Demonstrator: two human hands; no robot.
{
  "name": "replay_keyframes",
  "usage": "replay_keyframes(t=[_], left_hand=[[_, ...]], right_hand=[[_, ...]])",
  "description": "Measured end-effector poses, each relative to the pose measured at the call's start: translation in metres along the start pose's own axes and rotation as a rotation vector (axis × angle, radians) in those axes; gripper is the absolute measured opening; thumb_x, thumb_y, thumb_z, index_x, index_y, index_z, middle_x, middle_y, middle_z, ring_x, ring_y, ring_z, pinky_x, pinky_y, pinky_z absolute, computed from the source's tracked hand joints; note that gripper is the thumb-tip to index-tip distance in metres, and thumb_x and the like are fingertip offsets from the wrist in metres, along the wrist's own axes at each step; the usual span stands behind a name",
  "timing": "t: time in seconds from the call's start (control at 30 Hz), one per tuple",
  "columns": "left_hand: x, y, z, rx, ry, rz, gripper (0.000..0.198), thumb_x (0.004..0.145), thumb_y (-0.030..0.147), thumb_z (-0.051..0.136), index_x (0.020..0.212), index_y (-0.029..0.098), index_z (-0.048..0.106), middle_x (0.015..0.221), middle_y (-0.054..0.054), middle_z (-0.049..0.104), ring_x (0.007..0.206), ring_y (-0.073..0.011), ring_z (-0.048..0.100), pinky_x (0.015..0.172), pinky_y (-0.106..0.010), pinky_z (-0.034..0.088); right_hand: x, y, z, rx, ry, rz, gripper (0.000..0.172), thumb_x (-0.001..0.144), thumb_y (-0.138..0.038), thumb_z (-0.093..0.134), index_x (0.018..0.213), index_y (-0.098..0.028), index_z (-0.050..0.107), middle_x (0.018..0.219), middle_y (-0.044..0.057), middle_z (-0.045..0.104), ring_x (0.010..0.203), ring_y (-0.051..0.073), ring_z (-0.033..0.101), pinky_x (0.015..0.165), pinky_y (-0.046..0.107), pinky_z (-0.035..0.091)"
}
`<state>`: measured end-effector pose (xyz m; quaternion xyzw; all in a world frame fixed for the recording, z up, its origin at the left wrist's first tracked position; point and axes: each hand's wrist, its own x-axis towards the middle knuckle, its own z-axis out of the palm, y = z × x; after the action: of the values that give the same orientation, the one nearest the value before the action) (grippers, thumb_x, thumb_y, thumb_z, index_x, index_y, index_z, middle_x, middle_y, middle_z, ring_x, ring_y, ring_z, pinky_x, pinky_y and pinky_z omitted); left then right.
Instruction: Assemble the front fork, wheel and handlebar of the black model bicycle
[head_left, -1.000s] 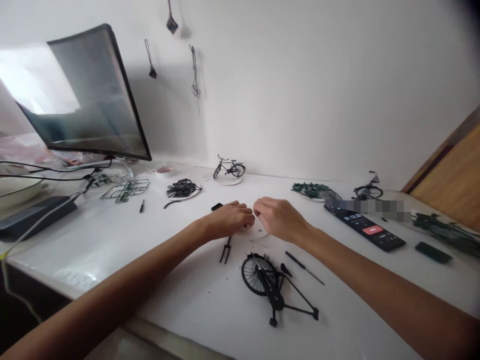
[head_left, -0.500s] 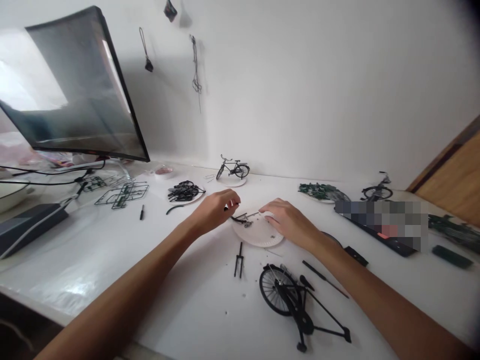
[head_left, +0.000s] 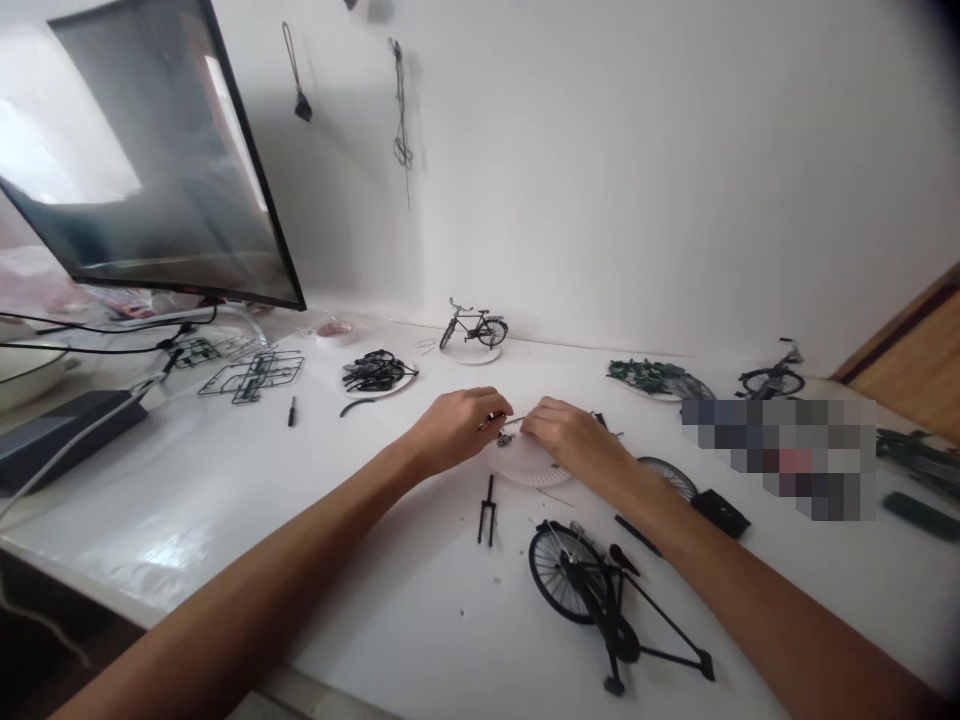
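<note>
Two hands meet over a white paper plate [head_left: 525, 468]. I see the left grip [head_left: 457, 432] pinched on a tiny dark model-bicycle part [head_left: 504, 432] above it; the right grip's [head_left: 574, 437] hold I cannot tell. A fumble could drop the part onto the worktop [head_left: 390, 590] and lose it.

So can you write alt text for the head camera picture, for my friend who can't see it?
A left hand and a right hand meet above a white paper plate, fingers at a tiny dark part. Nearer lie a partly built black model bicycle and a loose black front fork; a finished model bicycle stands farther back.
</note>
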<state>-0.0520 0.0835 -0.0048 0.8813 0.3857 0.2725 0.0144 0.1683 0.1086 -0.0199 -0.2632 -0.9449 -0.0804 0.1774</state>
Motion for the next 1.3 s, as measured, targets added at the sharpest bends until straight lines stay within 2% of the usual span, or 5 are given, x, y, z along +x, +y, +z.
replay_keyframes(t=[0.23,0.37,0.7,1.07,1.3], left_hand=[[0.000,-0.005,0.002,0.041,-0.055,0.015,0.021,0.096,0.018,0.048,0.103,0.019,0.067,0.099,-0.003,0.071,0.083,-0.0157,0.064,0.071,-0.025,0.046],[-0.001,-0.014,0.004,0.063,-0.053,-0.009,0.020,0.094,0.018,0.049,0.102,0.020,0.068,0.099,-0.002,0.072,0.081,-0.0151,0.065,0.068,-0.024,0.046],[0.003,-0.023,-0.004,0.172,-0.016,-0.009,0.023,0.097,0.018,0.045,0.101,0.017,0.068,0.100,-0.005,0.071,0.088,-0.0195,0.065,0.073,-0.029,0.046],[0.001,-0.023,0.004,0.111,-0.136,0.086,0.020,0.096,0.022,0.050,0.103,0.019,0.069,0.094,-0.004,0.071,0.086,-0.0178,0.064,0.077,-0.028,0.047],[0.000,-0.023,0.004,0.099,-0.134,0.077,0.021,0.097,0.023,0.049,0.103,0.018,0.069,0.096,-0.006,0.070,0.087,-0.0186,0.063,0.077,-0.029,0.047]], right_hand=[[-0.007,0.000,0.002,0.012,0.065,0.128,0.018,0.088,-0.001,0.053,0.090,-0.016,0.064,0.088,0.008,0.065,0.083,0.021,0.062,0.071,0.034,0.051],[-0.011,0.000,-0.002,0.047,0.083,0.154,0.015,0.089,-0.005,0.055,0.092,-0.015,0.065,0.092,0.009,0.067,0.085,0.022,0.064,0.074,0.036,0.053],[-0.002,-0.019,0.003,0.174,0.071,0.053,0.033,0.092,-0.006,0.049,0.121,-0.016,0.064,0.112,0.010,0.072,0.108,0.022,0.063,0.095,0.040,0.051],[-0.007,-0.015,0.001,0.185,0.103,0.079,0.029,0.092,-0.007,0.048,0.112,-0.015,0.068,0.104,0.012,0.072,0.100,0.025,0.066,0.090,0.045,0.053],[-0.008,-0.023,0.000,0.205,0.090,0.004,0.039,0.091,-0.004,0.046,0.123,-0.018,0.063,0.114,0.009,0.070,0.110,0.024,0.061,0.095,0.044,0.050]])
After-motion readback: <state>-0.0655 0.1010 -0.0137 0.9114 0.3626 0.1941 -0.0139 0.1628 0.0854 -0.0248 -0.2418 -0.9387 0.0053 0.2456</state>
